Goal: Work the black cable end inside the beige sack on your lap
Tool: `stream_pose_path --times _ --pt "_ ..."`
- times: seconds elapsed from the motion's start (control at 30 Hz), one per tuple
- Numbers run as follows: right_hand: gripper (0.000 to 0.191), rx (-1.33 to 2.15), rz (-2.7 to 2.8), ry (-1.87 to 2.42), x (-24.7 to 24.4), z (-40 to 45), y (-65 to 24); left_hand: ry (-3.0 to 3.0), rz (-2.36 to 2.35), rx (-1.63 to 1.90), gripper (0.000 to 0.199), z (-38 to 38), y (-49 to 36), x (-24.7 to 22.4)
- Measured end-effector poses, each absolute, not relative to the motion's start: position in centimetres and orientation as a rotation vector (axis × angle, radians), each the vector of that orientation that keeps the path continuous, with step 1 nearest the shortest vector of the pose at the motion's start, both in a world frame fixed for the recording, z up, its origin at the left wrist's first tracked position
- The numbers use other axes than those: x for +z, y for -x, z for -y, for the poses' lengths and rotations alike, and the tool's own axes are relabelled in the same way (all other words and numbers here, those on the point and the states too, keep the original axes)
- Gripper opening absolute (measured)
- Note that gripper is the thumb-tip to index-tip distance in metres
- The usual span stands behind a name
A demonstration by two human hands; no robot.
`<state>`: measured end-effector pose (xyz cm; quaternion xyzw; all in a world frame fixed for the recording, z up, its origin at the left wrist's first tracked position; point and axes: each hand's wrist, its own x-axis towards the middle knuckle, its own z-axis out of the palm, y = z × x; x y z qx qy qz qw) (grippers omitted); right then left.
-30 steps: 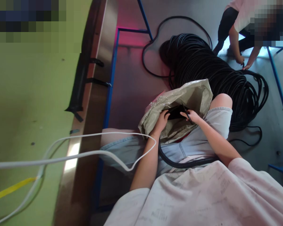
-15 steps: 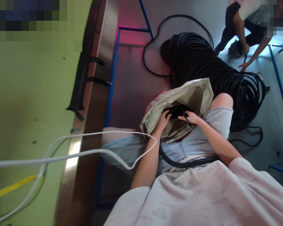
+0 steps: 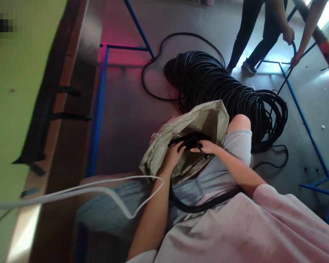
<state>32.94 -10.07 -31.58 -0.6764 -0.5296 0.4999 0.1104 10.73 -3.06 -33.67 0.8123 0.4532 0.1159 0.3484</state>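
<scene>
An open beige woven sack (image 3: 156,157) rests across my lap, its mouth facing up. My left hand (image 3: 175,154) reaches into the opening, its fingers closed on the edge of black material (image 3: 188,142); what that material is I cannot make out. Across from it, my right hand (image 3: 208,147) grips dark-handled scissors (image 3: 203,154), with the blades over the black material. A thick black corrugated hose (image 3: 192,209) curves over my lap below the sack.
A large pile of coiled black cable (image 3: 208,80) lies on the floor ahead. Beyond it a person (image 3: 263,33) holds a cable with both hands. Blue metal frames (image 3: 98,106) stand on both sides. A white cord (image 3: 104,190) hangs from the green-topped table (image 3: 13,109).
My view has tilted and shifted right, so the scene sits lower and further left. The other person has risen from a crouch, pulling cable upward. My hands stay in the sack.
</scene>
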Motion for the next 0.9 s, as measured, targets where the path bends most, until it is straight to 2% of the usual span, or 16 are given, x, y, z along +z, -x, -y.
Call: stream_pose_path --times 0.27,0.43,0.67,0.9 --pt "0.06 1.417 1.565 2.116 -31.2 10.2 -32.8 -1.86 -1.457 0.31 0.036 2.3 -10.7 -32.8" --pt "0.065 1.435 1.557 2.12 -31.5 10.1 -32.7 -1.942 -1.384 0.24 0.035 2.3 -10.5 -32.8" --pt "0.067 1.428 1.537 2.124 -32.5 10.1 -32.7 -1.99 -1.388 0.134 0.046 2.4 -10.0 -34.1" --pt "0.064 1.4 1.503 2.113 -32.6 10.1 -32.8 -2.035 -1.381 0.038 0.052 2.3 -9.8 -34.7"
